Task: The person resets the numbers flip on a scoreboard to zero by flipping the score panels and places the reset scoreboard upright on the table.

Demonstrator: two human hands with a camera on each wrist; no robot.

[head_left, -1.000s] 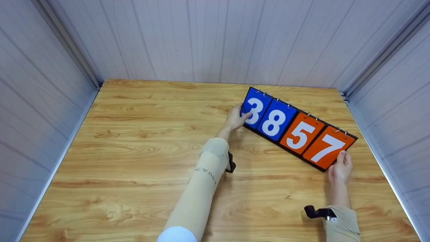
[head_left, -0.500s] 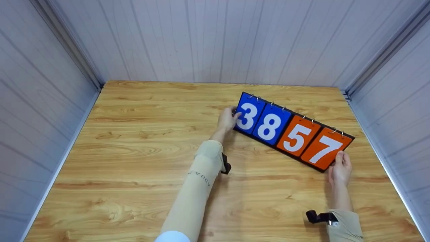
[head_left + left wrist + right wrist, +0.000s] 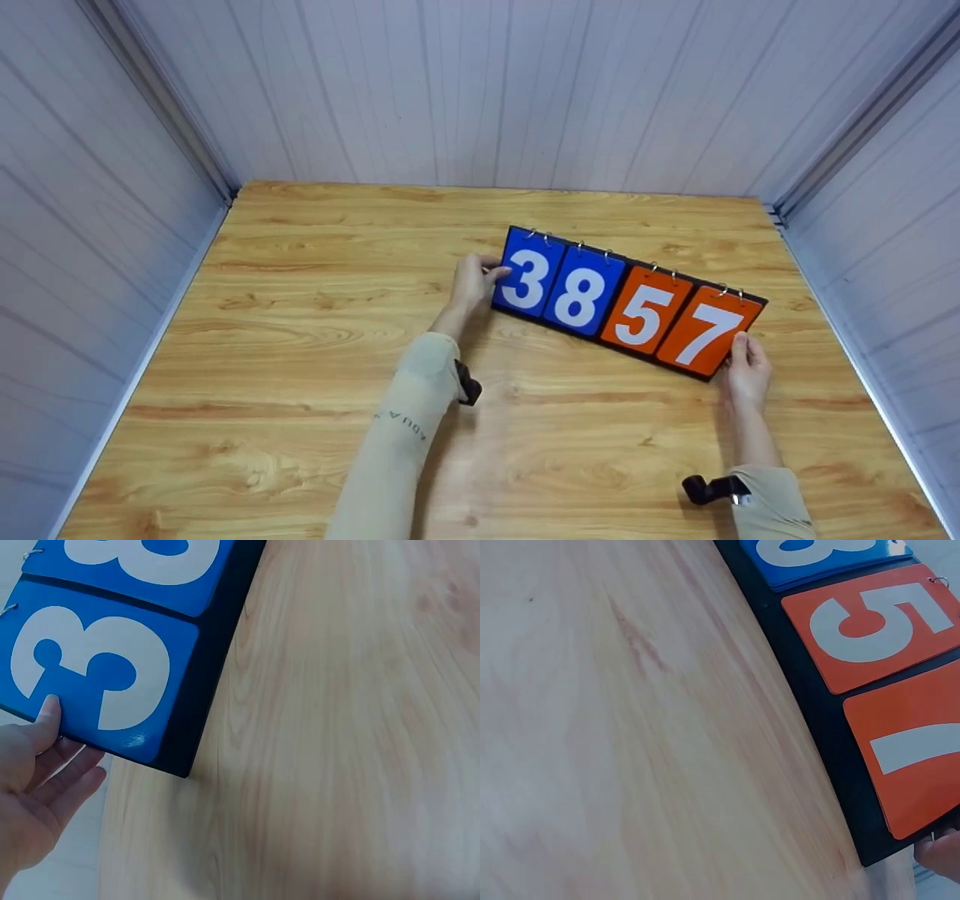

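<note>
A flip scoreboard (image 3: 598,335) with a black backing lies slanted in the head view, its right end nearer me. Metal rings hold its number cards along the far edge: blue 3 (image 3: 525,279) and 8, then orange 5 and 7 (image 3: 709,330). My left hand (image 3: 472,283) pinches the left end, thumb on the blue 3 card and fingers behind the board, as the left wrist view also shows. At the other end my right hand (image 3: 748,373) grips the edge beside the orange 7, thumb on the front. In the right wrist view only a bit of that hand (image 3: 941,855) shows.
A wood-grain tabletop (image 3: 262,360) spreads beneath both arms. Pale panelled walls close it in at the back (image 3: 465,90), left (image 3: 90,210) and right (image 3: 885,210). Black camera mounts sit at the left wrist (image 3: 468,382) and right wrist (image 3: 709,490).
The scoreboard has moved left, its left end swinging toward me so that it slants less. Both hands keep their grip; the left has travelled left and nearer, the right only slightly left.
</note>
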